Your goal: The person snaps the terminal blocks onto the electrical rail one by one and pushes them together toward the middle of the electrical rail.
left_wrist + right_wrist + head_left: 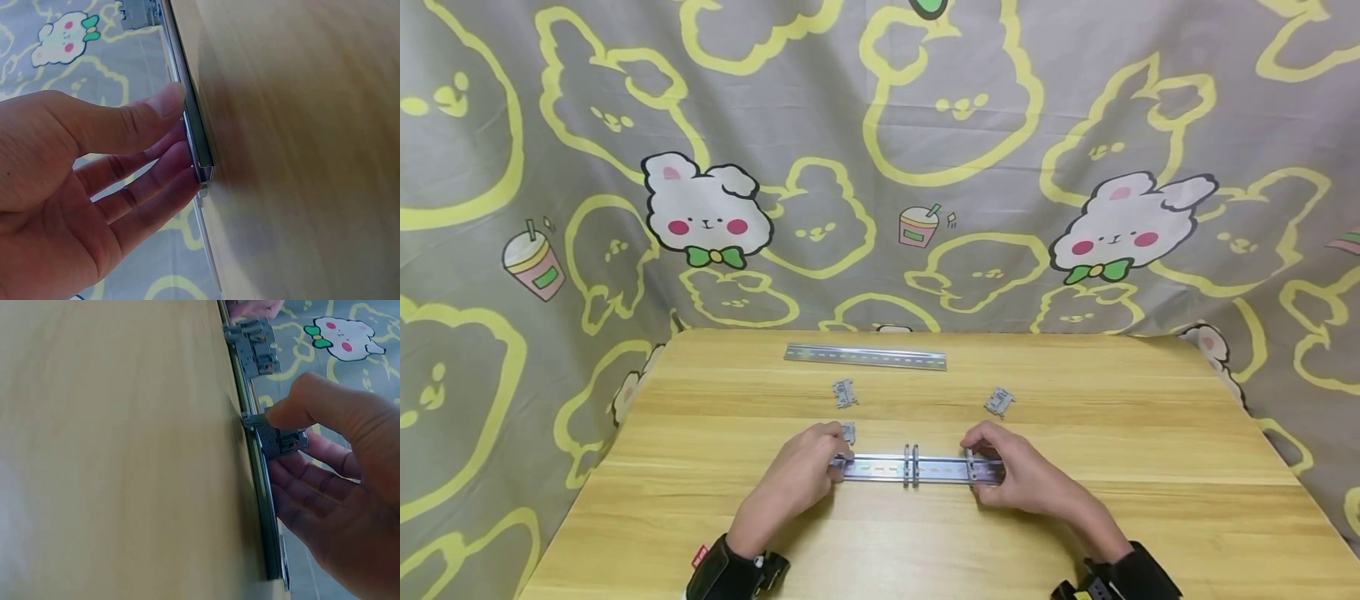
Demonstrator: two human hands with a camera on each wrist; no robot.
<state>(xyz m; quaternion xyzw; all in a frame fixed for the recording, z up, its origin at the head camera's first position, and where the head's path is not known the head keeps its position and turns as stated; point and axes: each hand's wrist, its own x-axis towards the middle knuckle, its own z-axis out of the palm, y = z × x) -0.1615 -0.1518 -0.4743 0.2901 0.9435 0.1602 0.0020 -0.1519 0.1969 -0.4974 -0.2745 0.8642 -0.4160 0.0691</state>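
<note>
A slotted metal DIN rail (874,468) lies crosswise on the table, in front of the person. At its left end, the left hand (802,472) pinches the rail between thumb and fingers; the left wrist view shows the thumb on the near edge of the rail (197,134). Two grey terminal blocks (911,465) stand close together near the rail's middle. Farther right, the right hand (1021,475) grips another terminal block (280,441) seated on the rail, its thumb on the near side and fingers behind. The rail's right end is partly hidden by that hand in the head view.
Loose grey terminal blocks lie flat beyond the rail: one (845,393) at left, one (999,402) at right, and one (848,432) partly hidden by the left hand. A second DIN rail (865,357) lies near the table's back edge, before a patterned curtain (820,100).
</note>
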